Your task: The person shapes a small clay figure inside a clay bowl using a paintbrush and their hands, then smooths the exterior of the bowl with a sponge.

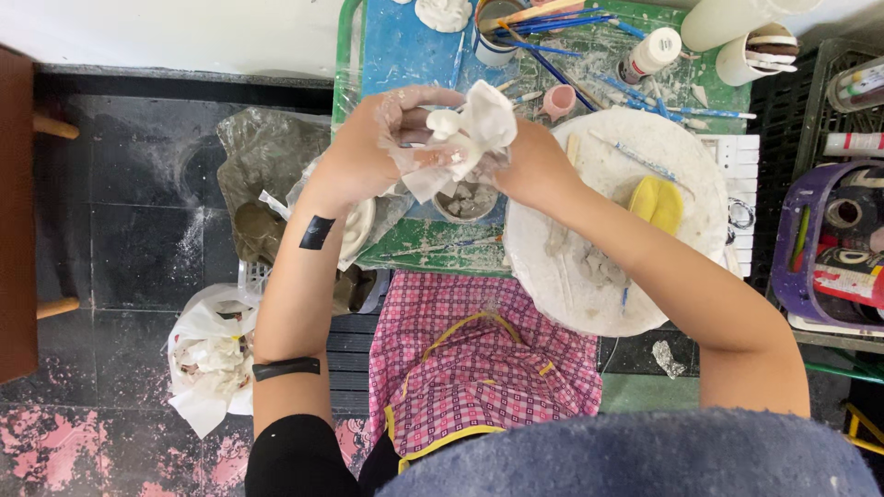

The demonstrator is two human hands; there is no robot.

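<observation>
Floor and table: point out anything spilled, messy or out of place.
Grey clay crumbs lie scattered on the round white board. White dust smears the dark floor. A crumpled scrap lies on the floor by the apron. Both hands are clay-coated.

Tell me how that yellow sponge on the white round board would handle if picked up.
The yellow sponge would probably feel light and squashy, since it looks like soft foam. It lies flat on the white round board, so it seems unlikely to roll. Wet clay bits lie nearby, so it may be damp and a little slippery.
</observation>
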